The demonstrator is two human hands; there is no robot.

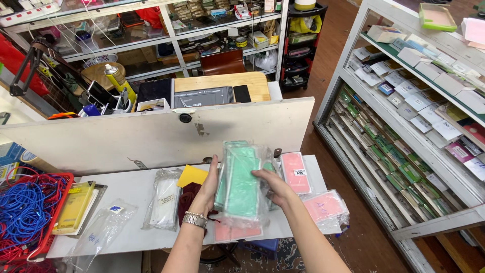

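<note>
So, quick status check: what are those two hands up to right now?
Left hand and right hand: both grip a stack of mint-green bagged cases. Held above white table. Pink cases lie alongside; nothing blocking.

A stack of mint-green cases (pixel 241 183) in clear, glossy wrapping is seen at the centre. Pink cases (pixel 295 172) and a paler pink packet (pixel 323 206) are laid on the white table (pixel 126 187). A yellow card (pixel 192 175) is set against a dark maroon cloth (pixel 188 198). A yellow box (pixel 75 206) is found beside a red basket (pixel 55 217) filled with blue cables (pixel 22 210) (a few red ones among them). A silver watch band (pixel 194 219) is worn on the left wrist.
</note>
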